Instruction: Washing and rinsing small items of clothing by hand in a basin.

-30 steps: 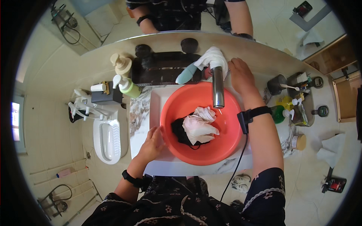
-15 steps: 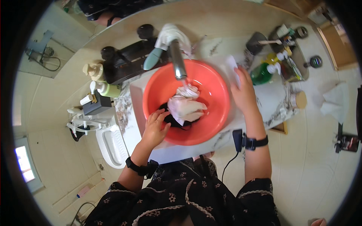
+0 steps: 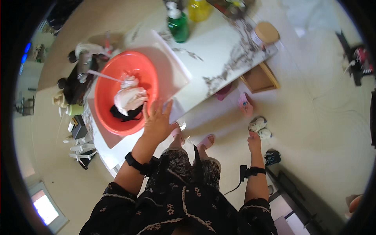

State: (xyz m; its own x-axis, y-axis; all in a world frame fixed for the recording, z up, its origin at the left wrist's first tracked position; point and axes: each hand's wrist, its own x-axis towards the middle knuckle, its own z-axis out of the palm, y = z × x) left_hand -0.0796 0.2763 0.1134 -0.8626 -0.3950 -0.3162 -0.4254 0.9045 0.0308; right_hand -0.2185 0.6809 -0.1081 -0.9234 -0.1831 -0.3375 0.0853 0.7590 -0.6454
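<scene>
red plastic basin sits in the sink recess of a white marbled counter; all places below are read from the basin.

inside it: a wad of white cloth over a dark cloth, both bunched toward the near side. a thin stream from the tap at the far rim runs onto the wad.

left hand lies at the near rim, fingers spread apart, palm down, closed on nothing; touching the rim or just over it, cannot tell. right hand hangs well apart from the basin, down over the floor, fingers loose, empty.

handling, as a judgement: wet cloth will be soft, limp and heavy with water, likely to drip; best taken by bunching the wad whole. basin looks thin-walled and slick when wet, heavy if water stands in it; take it at opposite points of the rim with both hands.

packages: green bottle beyond the basin on the counter; yellow bottle just past that; round tan-lidded jar at the counter's far corner. small bottles and a dark box crowd the basin's other side.
</scene>
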